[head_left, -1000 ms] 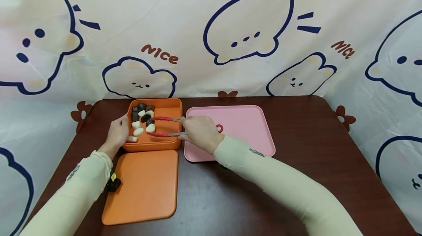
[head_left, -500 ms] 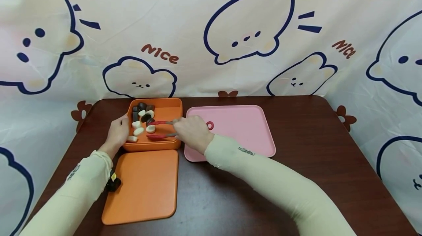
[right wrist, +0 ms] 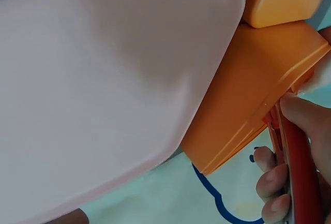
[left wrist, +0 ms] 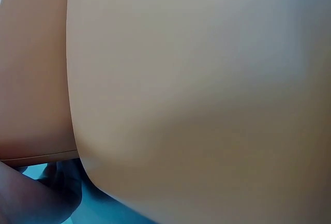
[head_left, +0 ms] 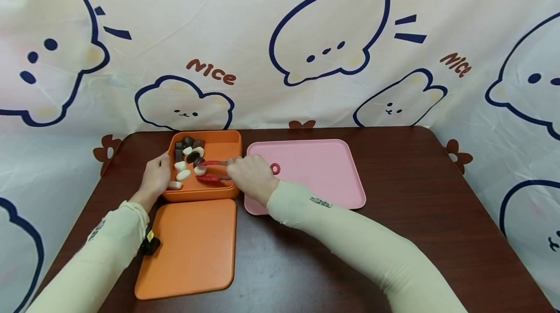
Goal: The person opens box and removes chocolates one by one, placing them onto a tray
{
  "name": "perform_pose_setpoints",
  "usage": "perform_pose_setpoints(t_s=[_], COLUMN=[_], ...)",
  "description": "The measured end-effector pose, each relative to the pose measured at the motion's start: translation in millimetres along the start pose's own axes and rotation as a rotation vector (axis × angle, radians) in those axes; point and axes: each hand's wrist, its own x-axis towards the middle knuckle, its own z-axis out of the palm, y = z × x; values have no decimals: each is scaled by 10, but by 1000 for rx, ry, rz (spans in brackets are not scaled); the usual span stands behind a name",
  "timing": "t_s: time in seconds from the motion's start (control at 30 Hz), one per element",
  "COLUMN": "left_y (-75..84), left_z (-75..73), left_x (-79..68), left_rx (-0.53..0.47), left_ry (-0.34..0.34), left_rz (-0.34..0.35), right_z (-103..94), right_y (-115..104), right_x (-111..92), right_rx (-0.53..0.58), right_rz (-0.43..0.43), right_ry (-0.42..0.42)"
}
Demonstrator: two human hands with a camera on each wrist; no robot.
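In the head view, an orange box [head_left: 225,147] at the back left holds several black and white pieces. My left hand [head_left: 156,177] grips its left wall, thumb at the rim; part of that hand [left wrist: 44,198] shows in the left wrist view. My right hand [head_left: 253,177] holds red-tipped tongs [head_left: 213,163] reaching into the box, and their red ring end [head_left: 275,169] sticks out behind the hand. The tips stand on either side of a white piece [head_left: 200,170]; whether they touch it, I cannot tell. The right wrist view shows fingers round the tongs' red handle [right wrist: 302,177].
Right of the box lies a pink tray [head_left: 317,172], its left part under my right hand. A flat orange lid [head_left: 188,250] lies in front of the box. The dark brown table [head_left: 402,172] extends rightward, with a patterned cloth [head_left: 262,104] behind it.
My right hand has shifted left with the tongs. Their tips have come closer together beside the white piece. The left hand and the box stay in place.
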Motion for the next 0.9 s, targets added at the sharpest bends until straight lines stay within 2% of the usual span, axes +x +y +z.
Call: perform_pose_setpoints(t_s=[0.13,0.3,0.5,0.9], left_y=[12,10,18,-2], left_z=[-6,-8,-6,-1], left_x=[-23,-47,-40,-9], left_rx=[-3,4,-33,-17], left_ry=[-9,-11,-15,12], left_rz=[-15,-14,-20,-11], right_z=[-6,6,40,15], right_y=[-36,-61,-38,51], right_x=[3,-3,-37,-185], right_rx=[-47,-71,-44,15], right_rz=[-33,-45,-20,13], right_ry=[44,48,40,61])
